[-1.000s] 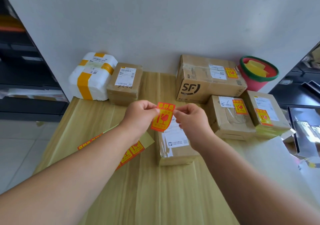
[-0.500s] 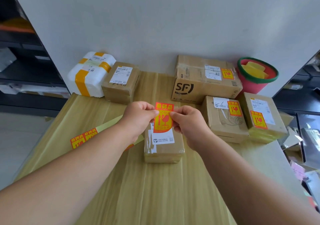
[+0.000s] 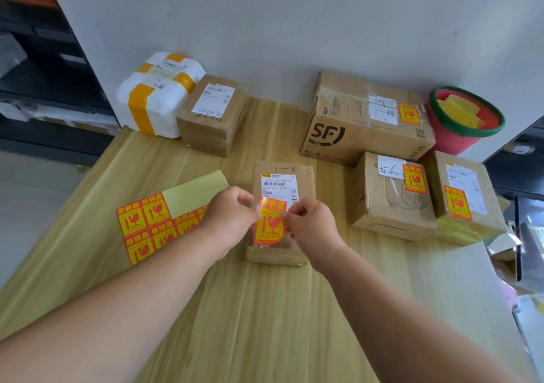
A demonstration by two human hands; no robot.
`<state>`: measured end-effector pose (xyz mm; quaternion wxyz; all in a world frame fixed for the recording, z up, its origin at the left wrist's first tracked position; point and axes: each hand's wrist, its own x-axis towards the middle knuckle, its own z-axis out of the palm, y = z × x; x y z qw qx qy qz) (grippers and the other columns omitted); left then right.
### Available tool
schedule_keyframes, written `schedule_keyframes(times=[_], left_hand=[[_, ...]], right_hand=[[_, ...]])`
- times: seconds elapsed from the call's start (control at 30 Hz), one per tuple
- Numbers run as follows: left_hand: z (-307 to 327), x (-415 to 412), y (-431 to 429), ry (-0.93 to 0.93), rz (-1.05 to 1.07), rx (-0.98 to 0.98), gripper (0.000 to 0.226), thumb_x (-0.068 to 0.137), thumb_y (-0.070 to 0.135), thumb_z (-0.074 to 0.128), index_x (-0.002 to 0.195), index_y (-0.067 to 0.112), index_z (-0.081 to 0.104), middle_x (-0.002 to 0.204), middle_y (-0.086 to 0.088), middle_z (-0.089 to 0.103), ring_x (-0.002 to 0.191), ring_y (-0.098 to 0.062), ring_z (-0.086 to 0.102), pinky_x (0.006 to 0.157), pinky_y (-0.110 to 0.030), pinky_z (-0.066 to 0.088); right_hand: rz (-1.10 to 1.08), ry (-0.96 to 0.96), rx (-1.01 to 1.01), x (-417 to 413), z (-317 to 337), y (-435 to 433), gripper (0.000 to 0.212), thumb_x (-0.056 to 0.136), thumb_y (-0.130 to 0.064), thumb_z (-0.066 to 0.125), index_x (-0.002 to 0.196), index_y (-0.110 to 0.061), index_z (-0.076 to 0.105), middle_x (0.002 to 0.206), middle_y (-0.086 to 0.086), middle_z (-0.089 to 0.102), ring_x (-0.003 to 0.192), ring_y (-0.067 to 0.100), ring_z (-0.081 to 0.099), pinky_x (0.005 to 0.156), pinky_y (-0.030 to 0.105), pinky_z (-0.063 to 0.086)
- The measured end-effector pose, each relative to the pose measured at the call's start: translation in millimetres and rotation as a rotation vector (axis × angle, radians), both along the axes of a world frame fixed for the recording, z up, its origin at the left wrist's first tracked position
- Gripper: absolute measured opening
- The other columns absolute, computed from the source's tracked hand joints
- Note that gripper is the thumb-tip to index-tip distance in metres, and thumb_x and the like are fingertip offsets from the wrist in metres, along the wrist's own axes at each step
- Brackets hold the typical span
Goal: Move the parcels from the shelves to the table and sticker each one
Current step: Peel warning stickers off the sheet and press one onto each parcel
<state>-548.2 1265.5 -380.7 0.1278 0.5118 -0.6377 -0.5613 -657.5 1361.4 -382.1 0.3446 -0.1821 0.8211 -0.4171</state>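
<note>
Left hand (image 3: 228,216) and right hand (image 3: 309,223), fingers curled, pinch the sticker (image 3: 269,225) at 9 and 3 o'clock, over the parcel (image 3: 282,176) on the desk (image 3: 265,323).

sticker sheet (image 3: 144,223): right end was hidden under left hand (image 3: 228,220) | flat parcel (image 3: 282,170): lower label was covered by fragile sticker (image 3: 270,226) and right hand (image 3: 312,226); print was too small to read | shelves (image 3: 44,59): were cut off at left edge | clutter (image 3: 527,265): was blurred at right edge
</note>
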Motion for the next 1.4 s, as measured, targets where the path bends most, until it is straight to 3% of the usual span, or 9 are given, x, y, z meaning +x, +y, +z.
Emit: schedule_keyframes(times=[0.1, 0.23, 0.47, 0.57, 0.73, 0.97, 1.13, 1.27, 1.4], left_hand=[[-9, 1, -2, -0.012, 0.007, 0.007, 0.025, 0.079, -0.003, 0.066, 0.077, 0.019, 0.054, 0.073, -0.006, 0.06, 0.063, -0.022, 0.061, 0.068, -0.035, 0.053], [-18, 2, -7, -0.048, -0.004, -0.007, 0.021, 0.077, -0.002, 0.065, 0.077, 0.017, 0.055, 0.071, -0.007, 0.063, 0.067, -0.025, 0.064, 0.074, -0.041, 0.055], [-25, 3, -12, -0.078, -0.022, -0.005, 0.017, 0.081, 0.002, 0.065, 0.081, 0.016, 0.055, 0.078, -0.008, 0.065, 0.066, -0.019, 0.064, 0.06, -0.029, 0.049], [-28, 2, -14, -0.081, -0.008, -0.003, 0.016, 0.081, 0.003, 0.065, 0.079, 0.016, 0.055, 0.074, -0.007, 0.064, 0.063, -0.018, 0.064, 0.061, -0.031, 0.051], [-32, -1, -16, -0.076, 0.004, 0.007, 0.016, 0.08, 0.002, 0.064, 0.077, 0.015, 0.056, 0.067, -0.006, 0.063, 0.059, -0.018, 0.062, 0.067, -0.036, 0.054], [-31, -2, -16, -0.094, -0.007, -0.022, 0.016, 0.081, 0.001, 0.063, 0.076, 0.015, 0.055, 0.066, -0.005, 0.062, 0.062, -0.02, 0.064, 0.068, -0.038, 0.055], [-32, -2, -17, -0.136, -0.021, -0.068, 0.017, 0.077, 0.001, 0.064, 0.074, 0.017, 0.056, 0.064, -0.004, 0.064, 0.071, -0.026, 0.068, 0.071, -0.042, 0.055], [-34, -1, -17, -0.149, -0.035, -0.067, 0.016, 0.077, 0.003, 0.064, 0.075, 0.018, 0.058, 0.063, -0.003, 0.065, 0.068, -0.024, 0.065, 0.068, -0.037, 0.053], [-35, 0, -17, -0.157, -0.053, -0.098, 0.016, 0.078, 0.008, 0.066, 0.072, 0.019, 0.057, 0.066, -0.002, 0.065, 0.072, -0.025, 0.065, 0.069, -0.038, 0.052]], right_hand=[[0.027, 0.035, 0.034, 4, -10, -4, 0.018, 0.083, -0.011, 0.066, 0.07, -0.019, 0.057, 0.068, 0.003, 0.064, 0.064, 0.02, 0.059, 0.063, 0.036, 0.05], [0.078, 0.102, 0.07, 7, -15, -8, 0.013, 0.082, -0.011, 0.066, 0.075, -0.02, 0.058, 0.077, 0.001, 0.064, 0.079, 0.026, 0.066, 0.074, 0.042, 0.057], [0.089, 0.052, 0.063, 9, -12, -13, 0.013, 0.086, -0.001, 0.058, 0.092, -0.012, 0.061, 0.08, -0.002, 0.061, 0.054, 0.012, 0.066, 0.061, 0.04, 0.061], [0.075, 0.017, 0.046, 10, -13, -14, 0.013, 0.087, 0.001, 0.055, 0.091, -0.011, 0.06, 0.084, 0.002, 0.063, 0.057, 0.018, 0.069, 0.058, 0.04, 0.061], [0.087, 0.051, 0.058, 8, -15, -14, 0.014, 0.088, 0.002, 0.054, 0.097, -0.008, 0.061, 0.088, 0.003, 0.062, 0.045, 0.002, 0.061, 0.044, 0.018, 0.051], [0.101, 0.12, 0.078, 7, -21, -15, 0.013, 0.087, -0.003, 0.057, 0.097, -0.01, 0.062, 0.087, 0.002, 0.064, 0.05, 0.0, 0.058, 0.039, 0.012, 0.042], [0.118, 0.195, 0.127, 7, -25, -17, 0.012, 0.084, -0.008, 0.058, 0.092, -0.015, 0.063, 0.088, 0.001, 0.067, 0.077, 0.018, 0.067, 0.064, 0.034, 0.06], [0.159, 0.247, 0.159, 7, -24, -16, 0.012, 0.086, -0.008, 0.056, 0.093, -0.016, 0.062, 0.091, 0.001, 0.066, 0.074, 0.013, 0.064, 0.053, 0.019, 0.053], [0.138, 0.186, 0.112, 8, -21, -16, 0.015, 0.087, -0.002, 0.053, 0.094, -0.013, 0.062, 0.09, 0.004, 0.063, 0.065, 0.013, 0.065, 0.05, 0.022, 0.056]])
